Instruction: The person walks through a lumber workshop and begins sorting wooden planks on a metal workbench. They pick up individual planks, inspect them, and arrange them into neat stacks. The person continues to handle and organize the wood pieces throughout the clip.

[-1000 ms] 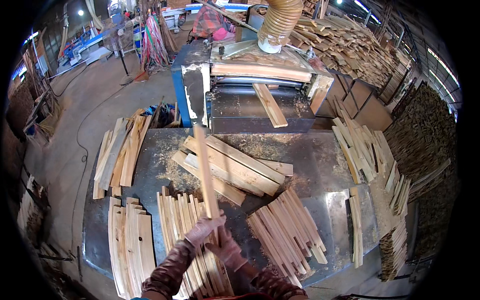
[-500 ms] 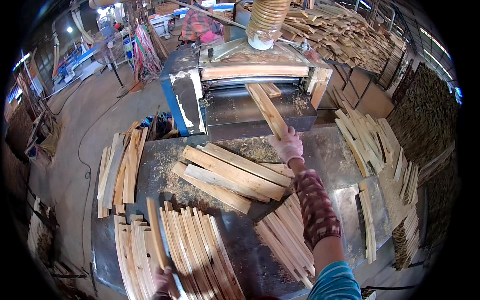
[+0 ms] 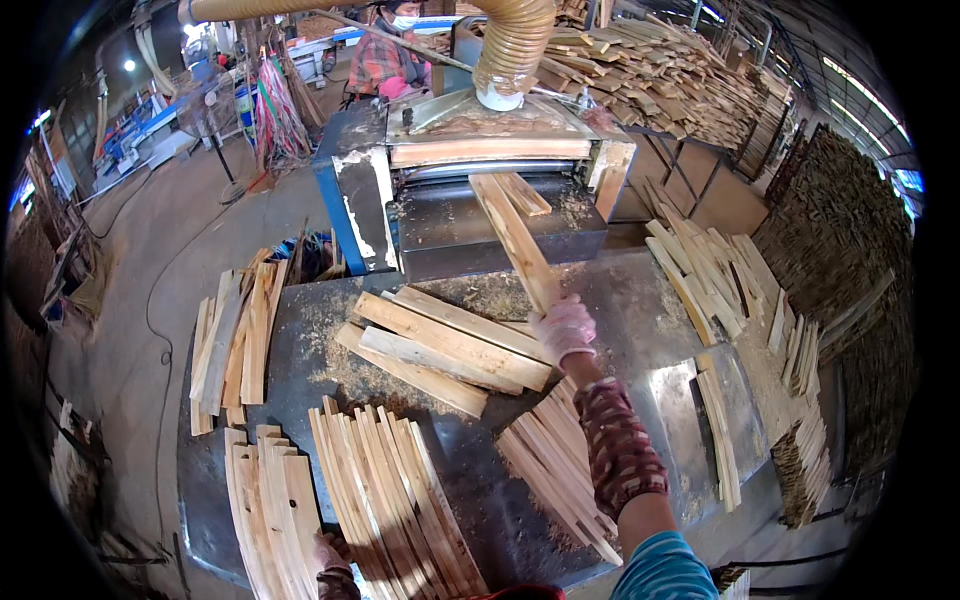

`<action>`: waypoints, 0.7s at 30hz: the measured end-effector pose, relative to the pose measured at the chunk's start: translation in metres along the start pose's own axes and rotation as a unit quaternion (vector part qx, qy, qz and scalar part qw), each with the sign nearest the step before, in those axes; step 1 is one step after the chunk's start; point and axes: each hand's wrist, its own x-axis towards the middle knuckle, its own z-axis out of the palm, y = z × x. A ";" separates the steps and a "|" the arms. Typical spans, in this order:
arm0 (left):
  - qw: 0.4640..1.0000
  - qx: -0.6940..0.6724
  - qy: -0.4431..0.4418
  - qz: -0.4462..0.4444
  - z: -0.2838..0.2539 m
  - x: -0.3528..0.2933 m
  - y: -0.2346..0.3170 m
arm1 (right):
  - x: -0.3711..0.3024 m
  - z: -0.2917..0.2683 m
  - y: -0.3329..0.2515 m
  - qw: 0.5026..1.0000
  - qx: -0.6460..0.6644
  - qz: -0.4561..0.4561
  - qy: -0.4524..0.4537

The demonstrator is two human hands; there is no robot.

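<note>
Right hand (image 3: 566, 328) in front of the planer (image 3: 435, 220), fingers closed around a long board's (image 3: 512, 235) near end, its far end over the planer's bed; left hand (image 3: 332, 552), farther before the planer, finger state unclear; swinging the board sideways could knock the shorter piece (image 3: 527, 197) askew.

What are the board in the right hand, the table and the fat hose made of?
The board in the right hand looks like bare wood: pale, with streaky grain. The table is probably metal, smooth but worn, since its dark top shines back light. The hose may be glossy plastic: yellowish, ribbed and shiny, but looks can't settle it.
</note>
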 end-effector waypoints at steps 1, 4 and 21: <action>0.999 -0.026 -0.018 -0.020 -0.005 -0.004 -0.002 | -0.013 0.005 -0.005 1.000 0.026 0.000 -0.018; 1.000 -0.003 0.004 0.011 -0.010 -0.013 0.001 | -0.071 0.024 -0.018 0.989 0.121 -0.043 -0.075; 1.000 0.005 0.023 0.006 -0.066 0.016 0.091 | -0.189 0.126 0.040 0.855 0.516 -0.035 -0.043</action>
